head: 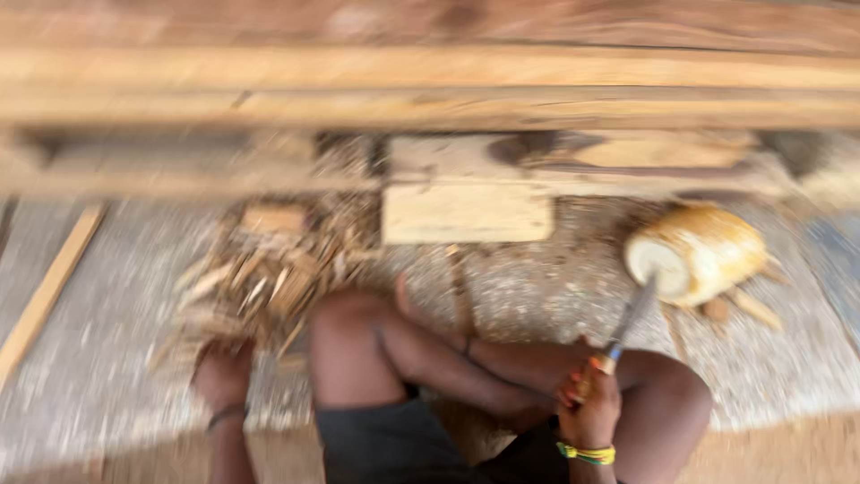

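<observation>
Right hand [587, 403] grips a chisel [627, 327] at lower right; left hand [224, 376] (blurred, grip unclear) rests by wood chips [260, 278].

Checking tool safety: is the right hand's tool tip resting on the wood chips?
No, the right hand holds the tool toward the round container.

The right hand [587, 408] is curled shut in a fist, wrist banded, raised above the right knee; the left hand [224, 376] reaches down to the floor, fingers blurred, forearm straight
</observation>
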